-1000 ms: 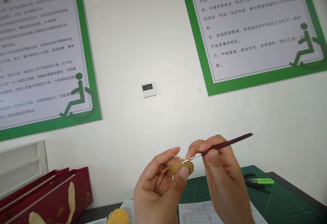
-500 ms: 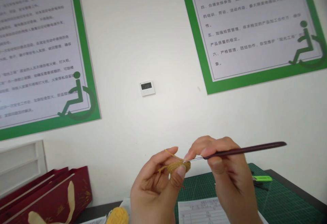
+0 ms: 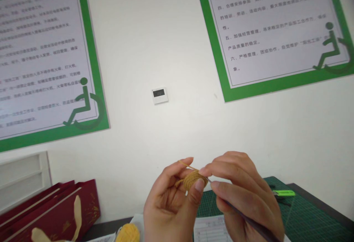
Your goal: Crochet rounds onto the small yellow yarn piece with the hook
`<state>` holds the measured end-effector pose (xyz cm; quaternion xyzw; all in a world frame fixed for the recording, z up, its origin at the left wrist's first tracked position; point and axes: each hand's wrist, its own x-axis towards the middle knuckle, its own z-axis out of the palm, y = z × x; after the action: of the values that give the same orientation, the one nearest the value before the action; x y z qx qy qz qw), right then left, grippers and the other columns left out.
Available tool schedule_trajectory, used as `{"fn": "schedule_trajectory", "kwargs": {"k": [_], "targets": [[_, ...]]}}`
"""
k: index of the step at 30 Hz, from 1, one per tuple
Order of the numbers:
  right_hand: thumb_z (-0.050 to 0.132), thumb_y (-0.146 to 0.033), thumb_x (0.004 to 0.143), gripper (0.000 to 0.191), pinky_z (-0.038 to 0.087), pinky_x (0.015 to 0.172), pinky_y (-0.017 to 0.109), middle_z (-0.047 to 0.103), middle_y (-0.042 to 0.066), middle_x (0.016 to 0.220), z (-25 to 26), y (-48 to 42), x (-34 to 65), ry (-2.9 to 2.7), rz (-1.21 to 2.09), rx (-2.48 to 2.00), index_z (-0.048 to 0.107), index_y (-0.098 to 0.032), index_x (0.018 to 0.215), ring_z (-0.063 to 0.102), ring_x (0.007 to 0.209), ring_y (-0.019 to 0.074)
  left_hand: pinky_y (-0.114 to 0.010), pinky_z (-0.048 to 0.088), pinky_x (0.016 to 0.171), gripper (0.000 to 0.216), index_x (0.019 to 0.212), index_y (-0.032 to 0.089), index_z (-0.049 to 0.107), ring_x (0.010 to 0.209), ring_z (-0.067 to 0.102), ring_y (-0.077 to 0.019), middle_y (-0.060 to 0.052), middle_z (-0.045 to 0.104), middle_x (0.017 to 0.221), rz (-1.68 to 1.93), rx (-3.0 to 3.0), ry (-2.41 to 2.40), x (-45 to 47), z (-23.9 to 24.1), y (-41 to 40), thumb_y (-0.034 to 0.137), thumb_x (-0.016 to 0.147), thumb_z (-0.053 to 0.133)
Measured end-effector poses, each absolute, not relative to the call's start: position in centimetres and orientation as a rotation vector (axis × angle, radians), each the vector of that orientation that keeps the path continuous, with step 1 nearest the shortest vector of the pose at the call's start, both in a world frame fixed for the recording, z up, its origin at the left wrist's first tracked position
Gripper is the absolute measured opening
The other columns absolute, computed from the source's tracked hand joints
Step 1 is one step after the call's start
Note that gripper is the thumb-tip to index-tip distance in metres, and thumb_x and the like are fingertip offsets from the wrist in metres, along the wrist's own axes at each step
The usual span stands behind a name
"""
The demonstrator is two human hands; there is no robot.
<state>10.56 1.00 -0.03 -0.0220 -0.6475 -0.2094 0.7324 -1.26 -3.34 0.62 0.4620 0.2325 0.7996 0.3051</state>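
Note:
My left hand [image 3: 171,205] pinches a small round piece of mustard-yellow crochet [image 3: 193,178] between thumb and fingers, with a strand of yarn running over the forefinger. My right hand [image 3: 243,197] is closed round a dark crochet hook [image 3: 249,221]. The hook's metal tip meets the edge of the crochet piece. Its handle slants down and to the right, under the fingers. Both hands are raised in front of the white wall, above the table.
A ball of yellow yarn [image 3: 127,233] lies at the bottom edge. Left of it stand red boxes [image 3: 55,209]. A green cutting mat [image 3: 304,216] carries a printed sheet [image 3: 210,229] and green-handled snips [image 3: 283,193]. Two green-framed posters [image 3: 276,32] and a small thermostat [image 3: 159,95] hang on the wall.
My right hand has turned the hook: its handle, which pointed up and to the right, now slants down to the lower right. The left hand keeps the crochet piece in place.

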Motion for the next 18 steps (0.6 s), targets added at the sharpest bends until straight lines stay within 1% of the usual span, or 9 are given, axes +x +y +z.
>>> {"fn": "schedule_trajectory", "kwargs": {"k": [3, 6, 8, 12, 15, 18], "targets": [[0.053, -0.009, 0.096, 0.013, 0.056, 0.073, 0.040, 0.076, 0.006, 0.085, -0.1, 1.2, 10.1, -1.405, -0.414, -0.016, 0.062, -0.019, 0.098, 0.070, 0.076, 0.0189, -0.015, 0.055, 0.065, 0.035, 0.093, 0.025, 0.085, 0.071, 0.070, -0.0135, -0.003, 0.077, 0.075, 2.093, 1.243, 0.609, -1.5, 0.5, -3.2, 0.014, 0.061, 0.095], [0.049, -0.017, 0.102, 0.013, 0.056, 0.073, 0.040, 0.074, 0.006, 0.086, -0.2, 1.5, 9.5, -1.393, -0.335, 0.010, 0.062, -0.020, 0.100, 0.068, 0.077, 0.0189, -0.016, 0.055, 0.065, 0.037, 0.094, 0.025, 0.085, 0.073, 0.070, -0.0139, -0.004, 0.077, 0.076, 2.075, 1.251, 0.608, -1.8, 0.4, -3.1, 0.016, 0.060, 0.096], [0.049, -0.018, 0.103, 0.013, 0.055, 0.074, 0.040, 0.073, 0.006, 0.088, -0.2, 1.6, 9.2, -1.390, -0.299, 0.017, 0.062, -0.020, 0.102, 0.067, 0.078, 0.0190, -0.015, 0.054, 0.065, 0.037, 0.093, 0.026, 0.085, 0.073, 0.069, -0.0134, -0.003, 0.077, 0.076, 2.067, 1.249, 0.596, -1.8, 0.3, -3.0, 0.016, 0.058, 0.097], [0.051, -0.016, 0.102, 0.013, 0.053, 0.076, 0.039, 0.071, 0.006, 0.093, -0.7, 1.7, 8.6, -1.371, -0.200, 0.065, 0.063, -0.020, 0.105, 0.065, 0.083, 0.0183, -0.014, 0.055, 0.064, 0.038, 0.090, 0.026, 0.085, 0.071, 0.069, -0.0123, -0.002, 0.076, 0.074, 2.077, 1.223, 0.588, -1.6, 0.4, -3.0, 0.018, 0.056, 0.099], [0.053, -0.016, 0.101, 0.012, 0.053, 0.077, 0.037, 0.068, 0.004, 0.092, -1.1, 1.8, 7.9, -1.314, 0.011, 0.072, 0.064, -0.021, 0.104, 0.064, 0.087, 0.0180, -0.013, 0.055, 0.065, 0.040, 0.090, 0.026, 0.086, 0.068, 0.070, -0.0111, 0.000, 0.075, 0.071, 2.118, 1.195, 0.581, -1.4, 0.5, -3.2, 0.020, 0.053, 0.100], [0.058, -0.018, 0.099, 0.009, 0.051, 0.069, 0.032, 0.062, 0.001, 0.085, -1.4, 2.4, 7.4, -1.239, 0.293, 0.080, 0.065, -0.023, 0.100, 0.061, 0.083, 0.0166, -0.012, 0.056, 0.065, 0.041, 0.089, 0.025, 0.087, 0.065, 0.071, -0.0104, 0.002, 0.075, 0.068, 2.136, 1.137, 0.572, -1.3, 0.9, -3.3, 0.021, 0.050, 0.101]]}}
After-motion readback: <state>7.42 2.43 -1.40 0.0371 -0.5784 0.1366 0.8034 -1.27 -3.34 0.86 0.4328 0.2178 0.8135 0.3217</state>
